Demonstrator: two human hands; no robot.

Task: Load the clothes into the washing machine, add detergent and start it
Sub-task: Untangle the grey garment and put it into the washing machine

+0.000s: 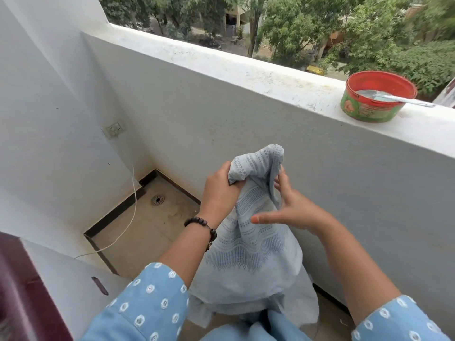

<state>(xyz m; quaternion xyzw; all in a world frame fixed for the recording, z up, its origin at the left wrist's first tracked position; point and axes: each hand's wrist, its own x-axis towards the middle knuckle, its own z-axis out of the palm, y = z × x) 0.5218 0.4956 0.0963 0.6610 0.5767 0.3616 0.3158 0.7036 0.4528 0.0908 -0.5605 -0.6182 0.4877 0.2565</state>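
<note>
**Garment held in both hands on the balcony**

I see the left hand (pixel 219 190) clenched around a bunched fold near the top of a pale blue garment (pixel 248 232), fingers curled into the cloth. A dark beaded bracelet (pixel 202 225) sits on that wrist. The right hand (pixel 293 207) works the same garment from the other side: its fingers (pixel 280 178) pinch the upper edge of the fabric, while the thumb sticks out to the left across the front of the cloth. Both forearms come out of blue sleeves (pixel 152 299) with white embroidered dots.

The garment hangs down from the two hands in front of me, held up in the air. It carries bands of woven pattern, and its top corner stands up above the hands. Its lower part drapes toward my lap, where I cannot tell what it rests on.

Behind the hands runs a white parapet wall (pixel 221 114). On its ledge, far right, stands a round tin (pixel 374 97) with a red inside and a green printed side; a metal spoon (pixel 394 97) lies in it, handle reaching out over the rim to the right. At the left, a socket (pixel 115 129) is fixed to the side wall and a white cable (pixel 134 200) drops from it toward the floor. A floor drain (pixel 157 200) sits in the corner of the tiled floor. Trees (pixel 320 28) fill the view beyond the parapet.
</note>
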